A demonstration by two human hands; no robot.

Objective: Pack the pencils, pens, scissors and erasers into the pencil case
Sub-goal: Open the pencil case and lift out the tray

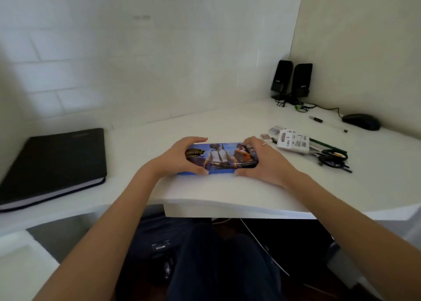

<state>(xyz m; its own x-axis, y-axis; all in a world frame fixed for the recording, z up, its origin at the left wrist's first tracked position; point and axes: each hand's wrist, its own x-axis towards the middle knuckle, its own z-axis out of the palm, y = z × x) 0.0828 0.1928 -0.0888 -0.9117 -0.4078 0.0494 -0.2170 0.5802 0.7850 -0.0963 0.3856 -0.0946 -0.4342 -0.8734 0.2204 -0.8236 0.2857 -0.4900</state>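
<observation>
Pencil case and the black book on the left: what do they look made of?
Pencil case: rigid, likely tin or hard plastic, glossy printed lid with sharp highlights. Black book: matte leather-like cover, probably faux leather; pale paper page edges.

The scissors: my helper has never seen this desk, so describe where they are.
On the white desk, look right of the pencil case gripped by both hands. Past the white tagged packet, the scissors lie nearest the front edge, alone in having black loop handles.
</observation>
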